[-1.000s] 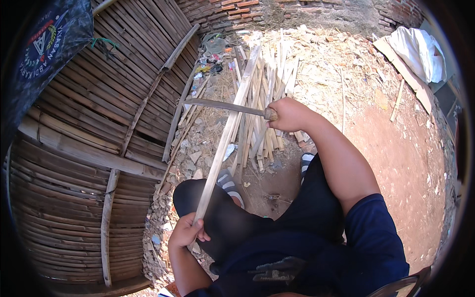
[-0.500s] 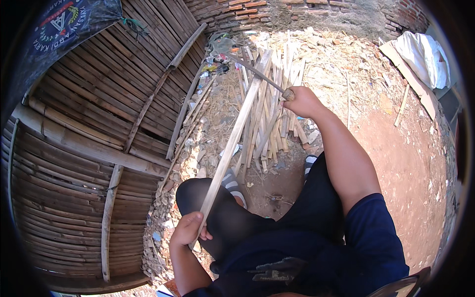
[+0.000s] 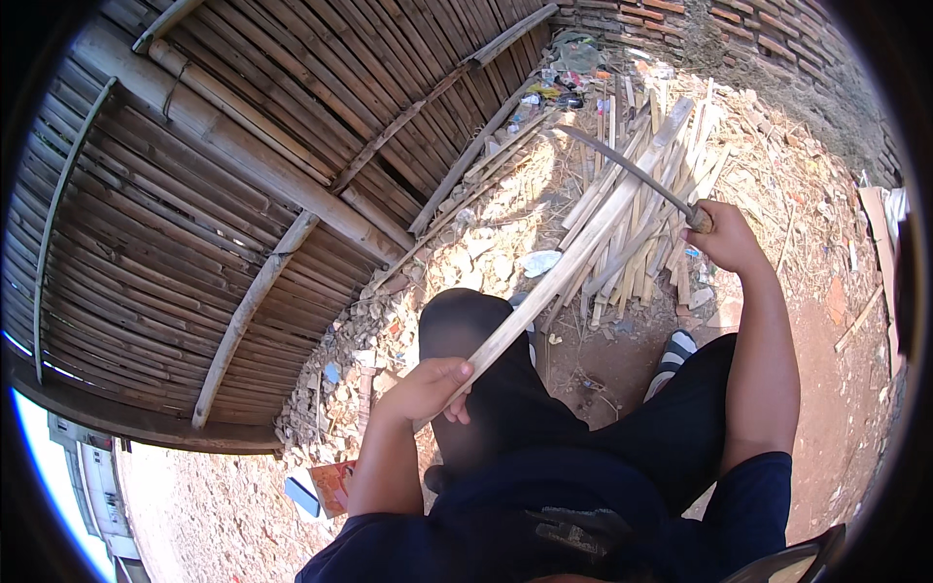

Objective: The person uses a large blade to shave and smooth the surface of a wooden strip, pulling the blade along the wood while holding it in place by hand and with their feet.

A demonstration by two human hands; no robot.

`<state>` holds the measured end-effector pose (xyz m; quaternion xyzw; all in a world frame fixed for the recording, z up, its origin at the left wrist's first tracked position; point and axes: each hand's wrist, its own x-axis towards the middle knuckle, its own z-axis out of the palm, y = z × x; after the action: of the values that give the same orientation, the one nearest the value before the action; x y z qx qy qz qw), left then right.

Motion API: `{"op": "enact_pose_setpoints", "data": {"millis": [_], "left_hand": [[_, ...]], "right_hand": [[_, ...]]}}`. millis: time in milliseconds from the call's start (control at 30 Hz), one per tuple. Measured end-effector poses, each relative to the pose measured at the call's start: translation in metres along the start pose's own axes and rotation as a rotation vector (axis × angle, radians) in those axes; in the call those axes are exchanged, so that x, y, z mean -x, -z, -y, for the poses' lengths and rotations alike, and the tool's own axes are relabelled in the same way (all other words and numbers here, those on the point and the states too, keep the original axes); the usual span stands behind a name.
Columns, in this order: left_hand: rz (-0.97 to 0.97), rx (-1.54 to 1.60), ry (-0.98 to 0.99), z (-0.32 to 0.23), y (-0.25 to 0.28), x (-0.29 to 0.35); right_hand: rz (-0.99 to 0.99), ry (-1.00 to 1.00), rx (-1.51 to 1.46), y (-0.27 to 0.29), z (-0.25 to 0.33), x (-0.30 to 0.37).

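A long pale strip of bamboo or wood [image 3: 554, 285] slants from beside my left knee up to the far right. My left hand [image 3: 428, 392] is closed around its near end. My right hand [image 3: 729, 238] grips the wooden handle of a machete [image 3: 632, 167] with a long, slightly curved dark blade. The blade crosses the strip a little below its far end; whether the edge touches it, I cannot tell. Under the strip's far part lies a heap of similar strips [image 3: 637, 267], spread at several angles between and beyond my feet.
A slatted bamboo wall [image 3: 243, 175] stands on the left, with rubble [image 3: 321, 403] along its foot. Behind the heap runs a brick wall [image 3: 768, 34]. A blue flat object [image 3: 302, 496] lies at lower left. A sandalled foot [image 3: 671, 361] stands right of the heap.
The view has turned left, so the scene sits farther right and tilted. The blade crosses the strip slightly nearer to me. Both hands keep their holds.
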<state>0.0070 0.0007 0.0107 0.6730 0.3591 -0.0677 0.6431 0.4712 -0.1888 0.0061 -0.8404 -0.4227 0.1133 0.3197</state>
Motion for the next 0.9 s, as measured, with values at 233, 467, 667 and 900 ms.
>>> {"op": "enact_pose_setpoints", "data": {"millis": [233,467,667,900], "left_hand": [[0.062,0.017,-0.036,0.007,0.001,0.003],[0.073,0.026,-0.026,0.01,0.003,0.006],[0.023,0.003,-0.03,0.009,0.004,0.009],[0.036,0.002,-0.054,0.009,-0.001,0.009]], "right_hand": [[0.144,0.089,0.036,-0.007,0.056,0.024],[0.304,0.181,0.103,-0.017,0.057,0.012],[0.014,-0.033,-0.095,-0.004,0.026,-0.002],[0.256,0.36,0.208,-0.026,0.077,0.043]]}}
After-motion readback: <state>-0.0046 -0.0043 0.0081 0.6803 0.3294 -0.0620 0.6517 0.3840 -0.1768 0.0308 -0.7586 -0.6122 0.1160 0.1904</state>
